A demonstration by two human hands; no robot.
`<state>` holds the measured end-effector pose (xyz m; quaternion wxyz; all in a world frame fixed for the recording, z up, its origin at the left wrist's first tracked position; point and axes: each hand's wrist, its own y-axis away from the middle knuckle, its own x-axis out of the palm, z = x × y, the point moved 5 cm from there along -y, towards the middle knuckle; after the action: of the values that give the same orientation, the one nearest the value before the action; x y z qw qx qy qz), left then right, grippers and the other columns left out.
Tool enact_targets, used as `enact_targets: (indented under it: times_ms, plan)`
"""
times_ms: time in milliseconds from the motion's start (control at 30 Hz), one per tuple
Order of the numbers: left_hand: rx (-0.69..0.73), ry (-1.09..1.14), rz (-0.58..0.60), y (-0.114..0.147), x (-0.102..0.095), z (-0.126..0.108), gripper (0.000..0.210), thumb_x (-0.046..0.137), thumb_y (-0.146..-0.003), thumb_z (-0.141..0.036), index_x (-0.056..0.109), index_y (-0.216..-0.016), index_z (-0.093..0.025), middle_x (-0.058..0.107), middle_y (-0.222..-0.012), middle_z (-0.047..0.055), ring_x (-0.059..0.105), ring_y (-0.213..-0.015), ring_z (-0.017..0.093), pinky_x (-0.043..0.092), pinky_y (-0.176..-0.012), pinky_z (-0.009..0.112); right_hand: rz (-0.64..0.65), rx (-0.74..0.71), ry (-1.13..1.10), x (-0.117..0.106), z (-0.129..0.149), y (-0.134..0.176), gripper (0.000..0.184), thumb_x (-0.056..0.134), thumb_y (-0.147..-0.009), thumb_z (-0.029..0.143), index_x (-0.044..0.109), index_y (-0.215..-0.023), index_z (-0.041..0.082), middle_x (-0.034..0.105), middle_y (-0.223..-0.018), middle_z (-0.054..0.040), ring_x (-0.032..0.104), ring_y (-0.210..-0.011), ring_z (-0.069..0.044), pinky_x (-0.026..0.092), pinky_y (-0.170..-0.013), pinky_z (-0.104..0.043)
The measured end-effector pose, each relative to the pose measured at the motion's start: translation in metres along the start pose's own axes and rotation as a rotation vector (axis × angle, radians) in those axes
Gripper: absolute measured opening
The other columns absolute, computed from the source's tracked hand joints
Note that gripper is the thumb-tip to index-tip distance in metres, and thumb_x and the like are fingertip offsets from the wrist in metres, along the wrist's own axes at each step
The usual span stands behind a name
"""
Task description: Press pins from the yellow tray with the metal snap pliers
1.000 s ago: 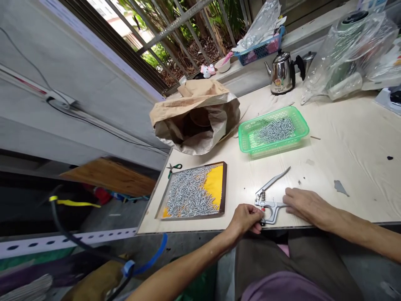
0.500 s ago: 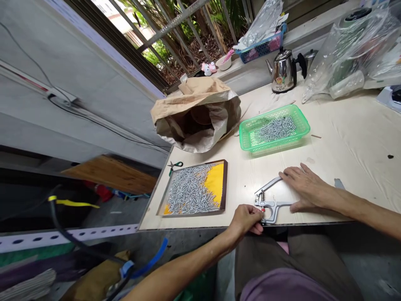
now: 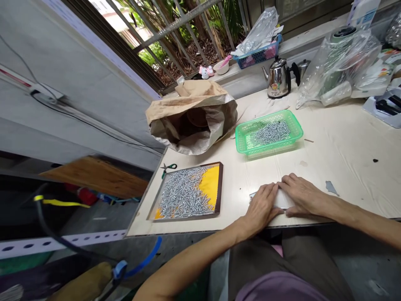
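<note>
Grey metal pliers (image 3: 252,195) lie near the table's (image 3: 351,154) front edge in the head view, mostly covered. Left hand (image 3: 261,205) and right hand (image 3: 302,196) both grip them, fingers on the far side, thumbs nearer. Leftward sits a tray (image 3: 219,188) of silver pins (image 3: 184,192); beyond, a green basket (image 3: 296,123) holds more.

At the back of your surface (image 3: 347,163) stands a steel kettle (image 3: 278,79), a clear plastic bag (image 3: 313,81) over a green container (image 3: 341,39) to its right. On your left a brown paper bag (image 3: 194,94) gapes open, green-handled scissors (image 3: 171,166) nearer you. Your window sill (image 3: 296,40) carries a pink-and-white figure (image 3: 206,72), a bowl (image 3: 220,68) and a blue basket (image 3: 257,57)
</note>
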<state>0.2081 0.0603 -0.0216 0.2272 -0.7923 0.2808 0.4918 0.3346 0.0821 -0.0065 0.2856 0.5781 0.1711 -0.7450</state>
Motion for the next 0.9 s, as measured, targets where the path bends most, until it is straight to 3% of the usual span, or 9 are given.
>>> enact_targets:
  times_ms: [67,200,333,433,567,667,800,900]
  plan:
    - [0.014,0.006,0.043,-0.012,0.005,0.004,0.064,0.063,-0.083,-0.035,0.032,-0.135,-0.015,0.049,-0.126,0.017,0.048,-0.112,0.029,0.044,-0.095,0.049,0.003,0.01,-0.022,-0.002,-0.001,0.002,0.064,0.083,-0.057,0.033,0.055,-0.111,0.012,0.057,-0.106,-0.0135,0.051,-0.096,-0.028,0.046,-0.078,-0.038]
    - [-0.016,0.016,0.101,-0.024,0.001,0.015,0.067,0.068,-0.078,-0.039,0.035,-0.132,-0.014,0.05,-0.119,0.015,0.048,-0.106,0.028,0.047,-0.089,0.046,-0.028,0.043,-0.021,-0.006,-0.003,0.005,0.05,0.081,-0.061,0.022,0.058,-0.104,0.012,0.059,-0.098,-0.012,0.053,-0.092,-0.026,0.047,-0.079,-0.037]
    - [0.027,-0.013,0.177,-0.03,0.001,0.014,0.044,0.066,-0.081,-0.038,0.05,-0.115,-0.016,0.055,-0.107,0.01,0.049,-0.096,0.025,0.048,-0.084,0.04,-0.069,0.02,-0.087,-0.002,-0.005,0.005,0.035,0.076,-0.067,0.016,0.059,-0.097,0.015,0.059,-0.091,-0.0086,0.054,-0.086,-0.024,0.047,-0.074,-0.034]
    - [0.006,-0.041,0.145,-0.032,0.005,0.013,0.02,0.052,-0.09,-0.031,0.055,-0.103,-0.015,0.058,-0.095,0.007,0.05,-0.09,0.022,0.048,-0.079,0.037,-0.1,0.016,-0.108,0.005,-0.008,0.003,0.008,0.062,-0.08,0.012,0.06,-0.085,0.016,0.058,-0.084,-0.0065,0.054,-0.081,-0.021,0.046,-0.07,-0.032]
    - [-0.017,-0.078,0.1,-0.034,0.009,0.012,0.021,0.044,-0.094,-0.032,0.057,-0.09,-0.017,0.057,-0.083,0.005,0.052,-0.084,0.021,0.049,-0.075,0.035,-0.08,0.022,-0.145,0.009,-0.01,0.0,0.013,0.05,-0.089,0.015,0.06,-0.079,0.016,0.058,-0.079,-0.0063,0.055,-0.079,-0.02,0.045,-0.068,-0.03]
    - [-0.022,-0.089,0.044,-0.031,0.011,0.008,0.02,0.046,-0.093,-0.033,0.055,-0.101,-0.017,0.059,-0.093,0.007,0.054,-0.091,0.022,0.05,-0.079,0.038,-0.083,0.007,-0.134,0.002,-0.014,0.001,0.008,0.058,-0.084,0.015,0.062,-0.091,0.015,0.059,-0.089,-0.0086,0.054,-0.085,-0.021,0.046,-0.074,-0.032]
    - [-0.004,-0.109,-0.153,-0.01,0.021,-0.006,0.027,0.042,-0.093,-0.021,0.049,-0.117,-0.011,0.049,-0.128,0.019,0.044,-0.123,0.029,0.045,-0.098,0.047,-0.041,-0.065,-0.082,-0.004,-0.027,-0.001,0.048,0.075,-0.07,0.031,0.059,-0.11,0.012,0.059,-0.103,-0.0129,0.053,-0.092,-0.026,0.046,-0.081,-0.038]
    - [0.046,-0.071,-0.232,0.005,0.034,-0.022,0.035,0.034,-0.091,-0.009,0.046,-0.123,-0.009,0.045,-0.135,0.021,0.036,-0.132,0.03,0.042,-0.103,0.048,0.003,-0.08,-0.062,-0.002,-0.041,-0.01,0.032,0.061,-0.082,0.034,0.061,-0.108,0.014,0.061,-0.096,-0.0111,0.055,-0.086,-0.023,0.045,-0.076,-0.037]
